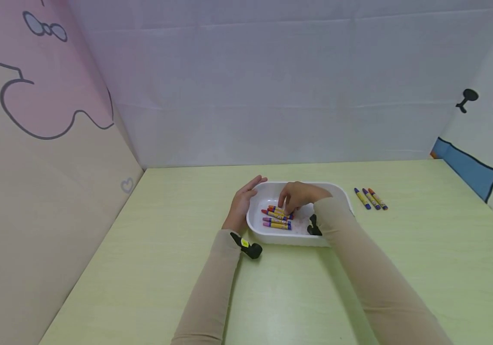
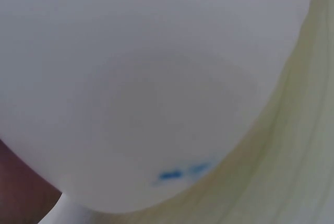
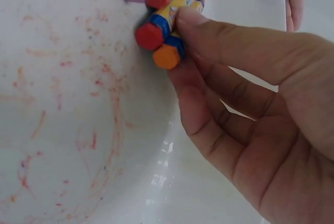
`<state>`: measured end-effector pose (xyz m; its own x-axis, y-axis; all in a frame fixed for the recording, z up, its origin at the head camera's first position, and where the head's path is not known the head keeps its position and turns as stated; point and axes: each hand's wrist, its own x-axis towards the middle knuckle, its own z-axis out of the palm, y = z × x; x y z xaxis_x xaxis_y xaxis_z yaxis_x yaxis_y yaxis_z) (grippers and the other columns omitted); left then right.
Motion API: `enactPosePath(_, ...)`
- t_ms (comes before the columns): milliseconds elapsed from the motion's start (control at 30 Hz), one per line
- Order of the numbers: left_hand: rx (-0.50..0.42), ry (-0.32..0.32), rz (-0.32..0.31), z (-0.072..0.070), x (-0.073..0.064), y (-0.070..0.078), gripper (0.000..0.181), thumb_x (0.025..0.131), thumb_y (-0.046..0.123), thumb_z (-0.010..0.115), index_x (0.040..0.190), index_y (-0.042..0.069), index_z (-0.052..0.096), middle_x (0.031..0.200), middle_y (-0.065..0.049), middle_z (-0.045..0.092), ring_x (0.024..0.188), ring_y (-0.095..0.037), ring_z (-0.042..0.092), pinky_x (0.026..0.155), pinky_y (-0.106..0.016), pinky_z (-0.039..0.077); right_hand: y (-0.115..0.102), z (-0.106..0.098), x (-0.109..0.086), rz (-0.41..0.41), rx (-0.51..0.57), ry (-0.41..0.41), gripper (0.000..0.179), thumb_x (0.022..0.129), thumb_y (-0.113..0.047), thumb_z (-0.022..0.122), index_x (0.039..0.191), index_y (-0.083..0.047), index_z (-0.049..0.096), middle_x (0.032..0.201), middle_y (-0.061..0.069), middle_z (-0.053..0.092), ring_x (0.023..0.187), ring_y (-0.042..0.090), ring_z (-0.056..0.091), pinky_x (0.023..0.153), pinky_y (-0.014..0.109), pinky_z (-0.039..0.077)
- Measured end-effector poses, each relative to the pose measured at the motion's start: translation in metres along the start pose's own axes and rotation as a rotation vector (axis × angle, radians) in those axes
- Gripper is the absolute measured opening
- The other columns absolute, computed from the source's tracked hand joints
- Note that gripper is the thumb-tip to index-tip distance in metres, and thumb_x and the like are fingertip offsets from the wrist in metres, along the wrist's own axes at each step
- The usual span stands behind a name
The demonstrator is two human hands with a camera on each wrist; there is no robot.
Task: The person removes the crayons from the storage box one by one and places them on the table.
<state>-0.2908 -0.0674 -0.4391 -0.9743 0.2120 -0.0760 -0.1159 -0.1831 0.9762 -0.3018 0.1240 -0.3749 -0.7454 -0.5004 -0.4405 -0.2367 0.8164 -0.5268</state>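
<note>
My left hand [image 1: 240,208] holds the left end of a white plastic tray [image 1: 298,240], fingers along its outer wall and thumb at the rim. Inside the tray, my right hand [image 3: 261,98] pinches an orange crayon [image 3: 166,57] between thumb and fingers. A red crayon [image 3: 150,36] lies against it, with the thumb tip right at its side. Several more crayons lie side by side, among them a pink crayon [image 1: 277,225]. The left wrist view is mostly filled by the tray's outer wall [image 2: 156,78], which has a small blue mark.
Three crayons [image 1: 371,199] with yellow wrappers lie on the pale table [image 1: 177,230] right of the tray. Red and orange wax marks dirty the tray floor [image 3: 78,104]. A pale cloth wall [image 1: 272,96] stands behind the table, with printed panels at both sides.
</note>
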Motion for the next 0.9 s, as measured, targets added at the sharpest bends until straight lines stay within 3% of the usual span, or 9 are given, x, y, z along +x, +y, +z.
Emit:
enactPosePath(400,0.003,0.003,-0.015,0.0,0.001,-0.002,0.044,0.1,0.016,0.038,0.144,0.019,0.046,0.139,0.01,0.055,0.139,-0.009,0.037,0.116,-0.031,0.032,0.004,-0.008,-0.007,-0.038,-0.002,0.009,0.029,0.084,-0.009,0.069,0.114,-0.005,0.068,0.099,0.008,0.071,0.079,0.012,0.066,0.077,0.027,0.057)
enactPosePath(600,-0.011,0.011,-0.022,-0.002,0.003,-0.002,0.044,0.1,0.016,0.038,0.144,0.02,0.046,0.138,0.011,0.055,0.138,-0.01,0.04,0.115,-0.032,0.033,0.006,-0.022,-0.022,-0.079,0.015,0.078,0.033,0.085,-0.007,0.067,0.117,-0.003,0.067,0.097,0.01,0.07,0.077,0.013,0.067,0.076,0.03,0.058)
enactPosePath(900,-0.032,0.016,-0.025,0.001,0.004,-0.003,0.042,0.101,0.015,0.039,0.14,0.024,0.05,0.137,0.009,0.056,0.138,-0.011,0.04,0.115,-0.032,0.033,0.028,-0.044,-0.055,-0.063,0.066,0.197,0.033,0.087,-0.01,0.063,0.119,-0.002,0.065,0.097,0.011,0.07,0.084,0.023,0.069,0.082,0.039,0.058)
